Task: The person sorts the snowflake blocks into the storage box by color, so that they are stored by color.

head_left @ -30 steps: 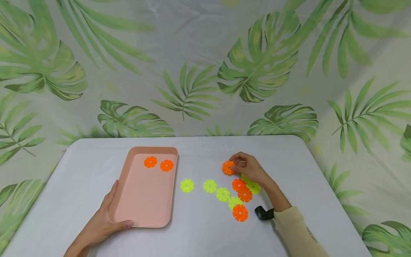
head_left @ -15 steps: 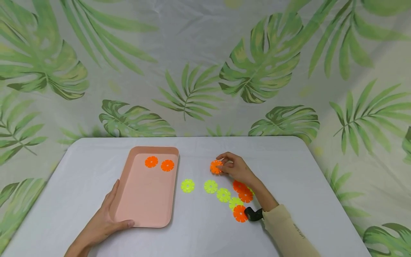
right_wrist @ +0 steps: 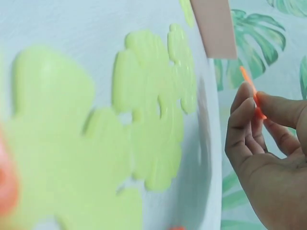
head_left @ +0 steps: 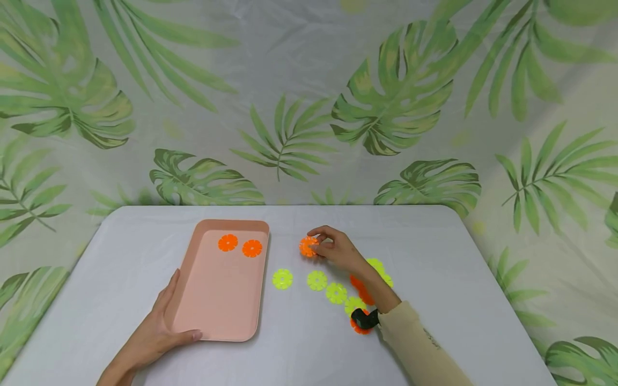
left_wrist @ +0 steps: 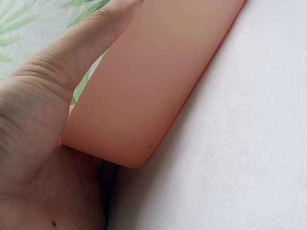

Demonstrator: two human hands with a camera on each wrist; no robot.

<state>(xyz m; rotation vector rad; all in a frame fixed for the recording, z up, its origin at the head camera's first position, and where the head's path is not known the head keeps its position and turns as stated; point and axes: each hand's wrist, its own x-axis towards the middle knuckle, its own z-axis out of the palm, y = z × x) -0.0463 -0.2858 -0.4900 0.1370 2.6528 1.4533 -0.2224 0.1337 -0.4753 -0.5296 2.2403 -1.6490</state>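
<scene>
Fingers of your right hand (head_left: 339, 253) pinched an orange disc (head_left: 306, 246) right of the pink tray (head_left: 214, 300), which your left hand (head_left: 156, 328) gripped; loosening that edge hold risked a drop onto the worktop (head_left: 299, 338).

In the head view, the worktop (head_left: 299, 354) is lit softly, with faint shadow cast beneath the right hand (head_left: 338, 252); the cloth (head_left: 309, 102) behind is rendered greyer. In the right wrist view, the yellow-green disc (right_wrist: 67, 143) nearer the camera than that hand is blurred. The left hand (left_wrist: 36, 120) is shaded at the palm.
</scene>
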